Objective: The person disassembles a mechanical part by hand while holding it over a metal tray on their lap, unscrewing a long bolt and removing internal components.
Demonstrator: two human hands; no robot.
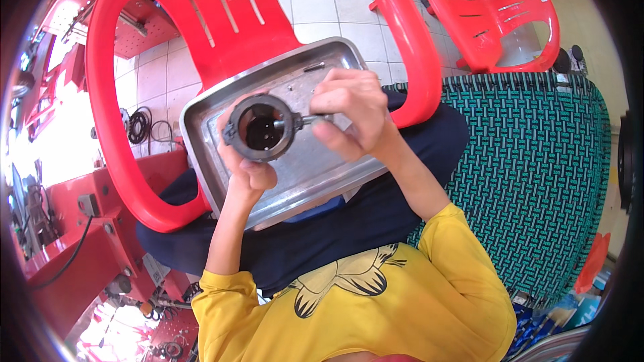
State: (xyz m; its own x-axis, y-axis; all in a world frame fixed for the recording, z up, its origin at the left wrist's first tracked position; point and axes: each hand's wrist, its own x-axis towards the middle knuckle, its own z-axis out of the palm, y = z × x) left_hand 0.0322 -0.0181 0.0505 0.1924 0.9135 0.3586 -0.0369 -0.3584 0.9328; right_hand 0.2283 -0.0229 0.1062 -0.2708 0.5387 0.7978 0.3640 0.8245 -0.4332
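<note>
My left hand (249, 173) is wrapped around a dark, hollow cylindrical part (288, 115), with its round opening facing up and a lug on each side. Through the opening, shiny bright spots show inside. My right hand (355, 110) is closed at the part's right side, pinching a thin dark rod-like piece (310, 120) that meets the right lug. Whether it is a tool or a pin I cannot tell. Both hands are above a shallow metal tray (302, 191), where a small dark rod (314, 66) lies near the far edge.
The tray rests by my lap on a red plastic chair (251, 33). A second red chair (493, 23) stands at the far right. Beside me is a green-and-black woven seat (523, 181). Red metal equipment (87, 208) and black rings (139, 125) are at the left.
</note>
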